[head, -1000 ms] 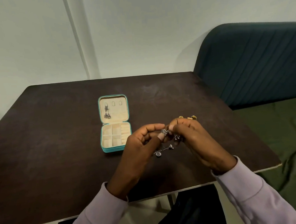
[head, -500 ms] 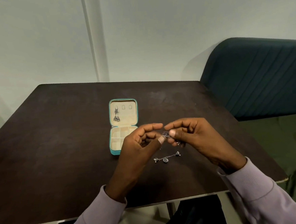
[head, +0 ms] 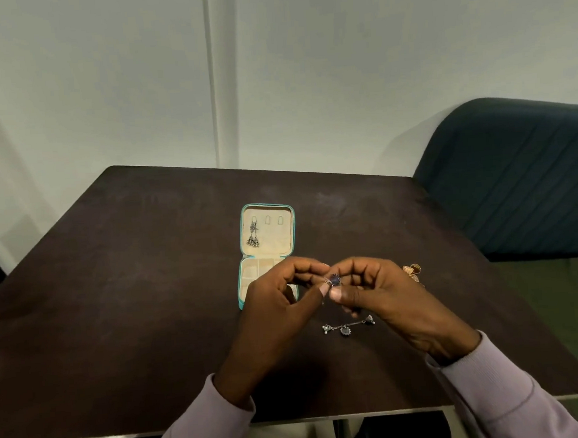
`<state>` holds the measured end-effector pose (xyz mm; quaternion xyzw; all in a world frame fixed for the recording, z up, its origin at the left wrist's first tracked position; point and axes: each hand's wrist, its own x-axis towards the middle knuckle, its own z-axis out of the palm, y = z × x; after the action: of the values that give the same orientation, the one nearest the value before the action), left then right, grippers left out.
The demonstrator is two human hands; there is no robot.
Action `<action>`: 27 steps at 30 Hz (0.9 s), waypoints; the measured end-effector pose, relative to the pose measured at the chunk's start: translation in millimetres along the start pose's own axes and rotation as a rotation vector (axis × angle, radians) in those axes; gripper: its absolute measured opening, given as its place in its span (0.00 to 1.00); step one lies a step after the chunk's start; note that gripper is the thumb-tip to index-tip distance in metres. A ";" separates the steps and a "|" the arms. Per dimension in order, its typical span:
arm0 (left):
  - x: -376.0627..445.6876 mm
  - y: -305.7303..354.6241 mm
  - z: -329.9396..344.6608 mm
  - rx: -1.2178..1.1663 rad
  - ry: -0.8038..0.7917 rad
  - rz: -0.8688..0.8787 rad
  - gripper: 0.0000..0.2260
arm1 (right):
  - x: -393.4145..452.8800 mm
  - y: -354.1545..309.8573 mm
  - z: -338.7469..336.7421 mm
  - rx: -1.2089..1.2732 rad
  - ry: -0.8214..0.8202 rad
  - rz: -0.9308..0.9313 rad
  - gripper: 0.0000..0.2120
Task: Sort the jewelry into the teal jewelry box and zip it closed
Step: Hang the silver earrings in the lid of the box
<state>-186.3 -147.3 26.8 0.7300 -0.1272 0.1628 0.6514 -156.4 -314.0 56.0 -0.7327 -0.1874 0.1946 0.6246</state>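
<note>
The teal jewelry box lies open on the dark table, its cream lid flat toward the wall with a silver dangling earring hung at the lid's left. My left hand and my right hand meet just right of the box's tray and together pinch a small dark-stoned silver earring between fingertips. My left hand covers part of the tray's compartments. A silver chain piece with charms lies on the table below my hands. Gold jewelry shows behind my right hand.
The dark table ends in a near edge just above my sleeves. A teal upholstered seat back stands at the right, with green fabric below it. A pale wall rises behind the table.
The view has shifted, so the box sits further right in the frame. My hands stay together, still pinching the small earring. The gold jewelry has come back into sight.
</note>
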 end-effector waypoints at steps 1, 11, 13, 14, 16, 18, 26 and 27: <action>1.0 0.2 -1.3 0.038 0.009 0.019 0.10 | 2.4 0.1 0.7 0.009 0.004 -0.018 0.09; 4.3 -1.8 -8.7 0.118 0.027 0.025 0.09 | 14.7 -2.1 1.4 -0.031 0.026 -0.071 0.09; 4.8 -2.4 -10.2 0.115 0.051 -0.004 0.10 | 15.7 -1.2 1.4 -0.047 0.041 -0.074 0.08; 4.6 -3.6 -11.3 0.125 0.060 -0.013 0.11 | 16.0 -0.7 1.1 -0.054 0.049 -0.074 0.07; 4.2 -6.4 -12.9 0.175 0.075 -0.004 0.09 | 16.8 -0.1 0.8 -0.061 0.064 -0.068 0.07; 5.4 -8.9 -13.8 0.232 0.067 0.018 0.04 | 18.4 0.3 -0.3 -0.085 0.074 -0.065 0.07; 7.9 -17.6 -14.0 0.325 0.014 0.021 0.02 | 28.4 -1.6 -3.4 -0.259 0.088 -0.098 0.06; 8.3 -18.7 -14.4 0.322 0.010 0.002 0.01 | 29.1 -1.9 -4.4 -0.264 0.060 -0.084 0.06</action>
<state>-172.3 -130.5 14.5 0.8240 -0.0969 0.1854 0.5266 -129.3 -302.4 57.1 -0.8055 -0.2230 0.1199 0.5357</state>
